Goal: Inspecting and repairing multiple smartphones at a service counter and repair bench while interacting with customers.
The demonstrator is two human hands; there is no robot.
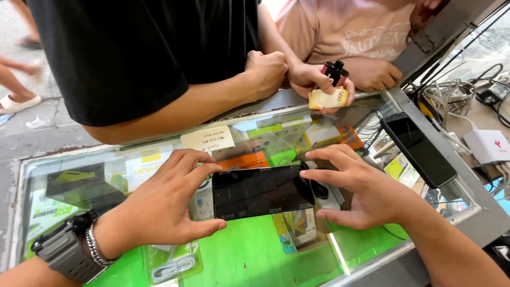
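Note:
A black smartphone (263, 190) with a dark screen lies sideways just above the glass counter top (319, 255). My left hand (164, 204) grips its left end between thumb and fingers. A grey watch and a metal bracelet sit on that wrist. My right hand (353, 186) holds the phone's right end, index finger stretched along the top edge, thumb below.
A second black phone (419, 150) lies on the counter's right edge. Two other people lean on the far side; one hand holds folded banknotes (328, 98) and a small red-black object (333, 72). White chargers and cables (486, 143) are heaped at right. Packaged accessories show under the glass.

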